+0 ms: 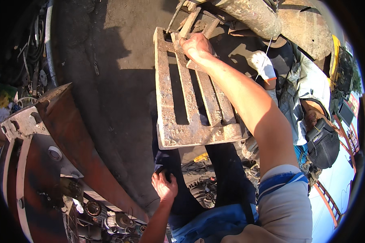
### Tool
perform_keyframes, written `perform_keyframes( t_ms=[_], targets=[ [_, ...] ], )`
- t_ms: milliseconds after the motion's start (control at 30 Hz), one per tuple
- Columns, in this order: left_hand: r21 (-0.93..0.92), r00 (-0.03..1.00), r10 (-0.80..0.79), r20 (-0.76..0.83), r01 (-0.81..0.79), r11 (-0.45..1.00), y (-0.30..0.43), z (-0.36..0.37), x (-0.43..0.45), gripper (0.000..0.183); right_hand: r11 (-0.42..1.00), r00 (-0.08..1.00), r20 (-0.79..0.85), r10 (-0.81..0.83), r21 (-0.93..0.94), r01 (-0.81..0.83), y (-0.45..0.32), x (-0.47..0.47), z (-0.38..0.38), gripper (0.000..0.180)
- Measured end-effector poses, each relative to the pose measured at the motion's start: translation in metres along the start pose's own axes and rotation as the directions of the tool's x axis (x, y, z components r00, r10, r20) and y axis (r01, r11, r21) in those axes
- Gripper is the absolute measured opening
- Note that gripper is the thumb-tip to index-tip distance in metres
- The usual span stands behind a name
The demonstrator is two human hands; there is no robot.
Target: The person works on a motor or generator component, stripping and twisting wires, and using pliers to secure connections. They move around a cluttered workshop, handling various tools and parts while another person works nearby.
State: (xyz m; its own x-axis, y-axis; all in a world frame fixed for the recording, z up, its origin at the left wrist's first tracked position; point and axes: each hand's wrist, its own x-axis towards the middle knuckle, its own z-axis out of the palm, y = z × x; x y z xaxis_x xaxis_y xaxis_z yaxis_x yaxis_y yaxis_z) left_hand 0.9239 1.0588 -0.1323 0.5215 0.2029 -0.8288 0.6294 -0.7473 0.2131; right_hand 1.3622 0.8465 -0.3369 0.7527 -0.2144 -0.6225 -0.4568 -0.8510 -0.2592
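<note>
My right hand point(196, 47) is closed on the far part of a rusty, slatted metal grate point(182, 103). The grate has long openings between its bars and lies across the view above my knees; my forearm passes over its right side. Further bars point(190, 22) stick out beyond my right hand, and their join to the grate is hidden by it. My left hand point(165, 185) rests on the dark trouser leg near my knee, fingers bent and apart, with nothing seen in it.
At right a co-worker in a cap point(324, 144) has a white-gloved hand point(263, 62) near a thin wire point(272, 36). Large rusty metal cylinders point(249, 15) lie at top right. A curved, rusty steel structure point(88, 155) stands at left, with motors point(118, 220) below it. Cables point(197, 167) lie between my legs.
</note>
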Motion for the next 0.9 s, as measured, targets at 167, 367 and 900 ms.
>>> perform_keyframes(
  t_ms=[167, 367, 900],
  targets=[
    [0.025, 1.000, 0.000, 0.001, 0.000, 1.000, 0.001, -0.007, 0.000, 0.039, 0.857, 0.877, -0.109, -0.467, 0.186, 0.480, -0.047, -0.114, -0.043, 0.030],
    [0.087, 1.000, -0.010, 0.012, 0.009, 0.996, 0.005, -0.015, 0.003, 0.038, 0.838, 0.846, 0.186, -0.500, 0.348, 0.420, -0.043, -0.206, -0.060, 0.032],
    [0.173, 0.999, 0.022, 0.048, -0.030, 0.984, 0.009, -0.018, 0.009, 0.038, 0.574, 0.780, -0.121, 0.614, 0.747, -0.336, -0.005, 0.018, -0.033, 0.074]
  ],
)
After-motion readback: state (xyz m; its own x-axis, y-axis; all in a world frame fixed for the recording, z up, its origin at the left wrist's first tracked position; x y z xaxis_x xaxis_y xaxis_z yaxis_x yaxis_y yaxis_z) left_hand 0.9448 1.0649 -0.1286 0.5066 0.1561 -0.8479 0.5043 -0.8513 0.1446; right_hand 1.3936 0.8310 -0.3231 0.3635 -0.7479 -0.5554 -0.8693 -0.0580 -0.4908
